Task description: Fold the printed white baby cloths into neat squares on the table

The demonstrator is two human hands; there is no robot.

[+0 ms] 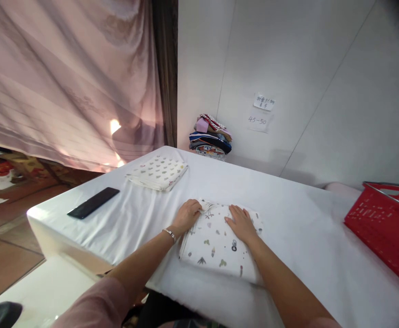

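Observation:
A folded white cloth with small printed figures [220, 248] lies on the white table [305, 237] in front of me. My left hand [187, 215] rests at the cloth's far left corner, fingers curled onto its edge. Flat on the cloth's upper middle lies my right hand [240, 223], fingers stretched out and pressing down. A bracelet circles my left wrist.
Another folded patterned cloth [158, 172] lies further back on the left. A black phone [93, 202] sits near the table's left edge. A pile of folded fabrics [210, 136] stands against the wall. A red basket [387, 223] is at the right.

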